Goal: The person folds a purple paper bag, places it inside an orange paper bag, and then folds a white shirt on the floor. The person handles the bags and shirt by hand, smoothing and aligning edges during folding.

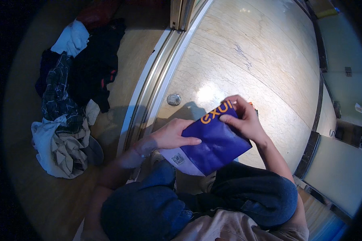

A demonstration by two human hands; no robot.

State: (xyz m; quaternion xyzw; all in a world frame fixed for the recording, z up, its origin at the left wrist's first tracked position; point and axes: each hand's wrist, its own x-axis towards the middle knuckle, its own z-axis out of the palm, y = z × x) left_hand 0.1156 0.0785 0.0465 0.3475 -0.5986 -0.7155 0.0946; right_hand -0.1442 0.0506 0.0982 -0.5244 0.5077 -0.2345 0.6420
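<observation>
A dark purple wrapper or pouch [217, 144] with large yellow lettering is held over my bent knees. My left hand [175, 134] grips its left edge, thumb on the top face and fingers underneath. My right hand [244, 119] pinches the upper right part, its thumb pressed on the surface below the lettering. From under the wrapper's lower left side a pale sheet or flap [184, 161] with a printed code sticks out. Just past my right hand a small orange and dark thing [253, 107] shows, mostly hidden, and I cannot tell what it is.
A metal sliding-door track [154, 75] runs along my left, below a door frame [181, 15]. Beyond it, dark clothes [93, 63], a plaid garment [58, 90] and a pale crumpled bag or cloth [66, 150] lie on the floor. A round shiny disc [173, 99] rests on the marble floor [244, 60].
</observation>
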